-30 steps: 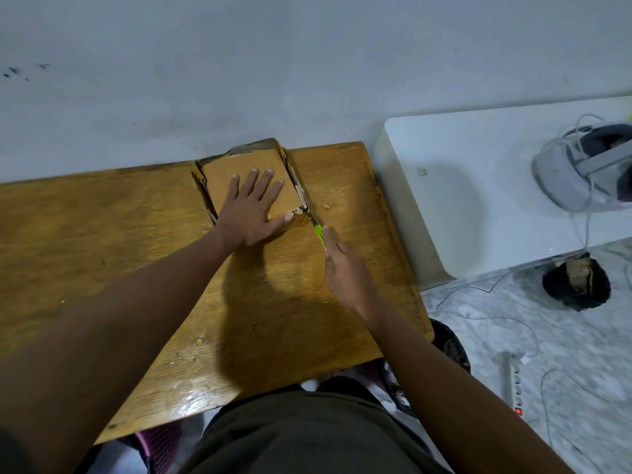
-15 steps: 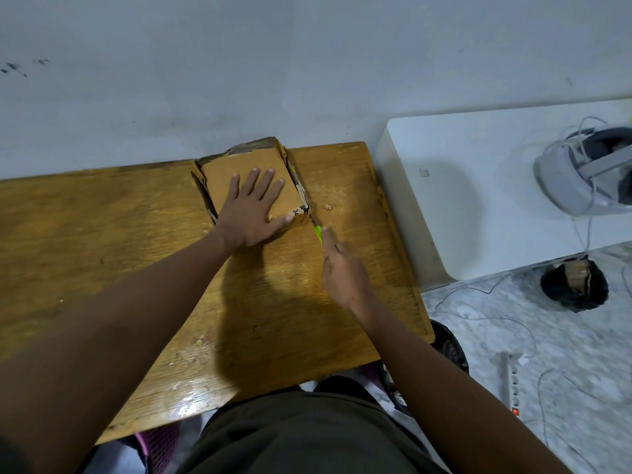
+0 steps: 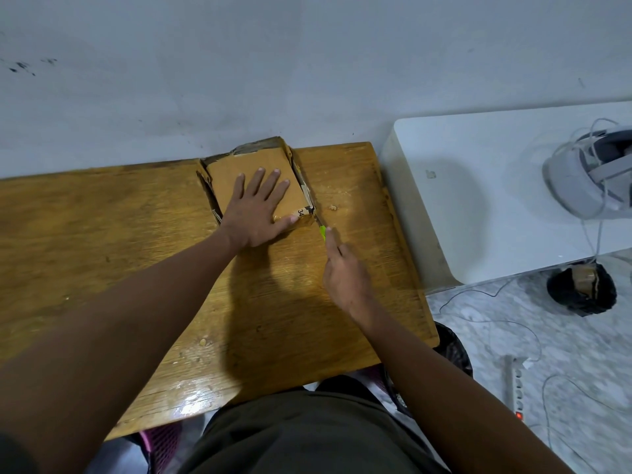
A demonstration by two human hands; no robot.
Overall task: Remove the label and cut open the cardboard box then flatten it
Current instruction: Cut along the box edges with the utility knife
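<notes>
I see the cardboard box lying at the far edge of the wooden surface, right against the wall, its brown top panel facing up and its torn side flaps standing around it. A small scrap of label printed "34" sits at its near right corner.

My left hand lies flat on the top panel, fingers straight and spread, palm pressing down, thumb along the box's near edge. Nothing is gripped there.

My right hand is just beside the box's near right corner, fingers curled round a cutter with a green handle, the index finger stretched along it. The thin blade tip reaches the corner of the box; I cannot tell how deep it sits in the cardboard.

A small crumb of debris lies on the wood just right of the box, and a few more specks dot the near part of the surface.

To the right stands a white table carrying a white headset with cables trailing off it. Below it on the marble floor are a black bag holding a piece of cardboard, a white power strip with a red light, and loose wires. A dark bin shows under the wooden surface's right corner.
</notes>
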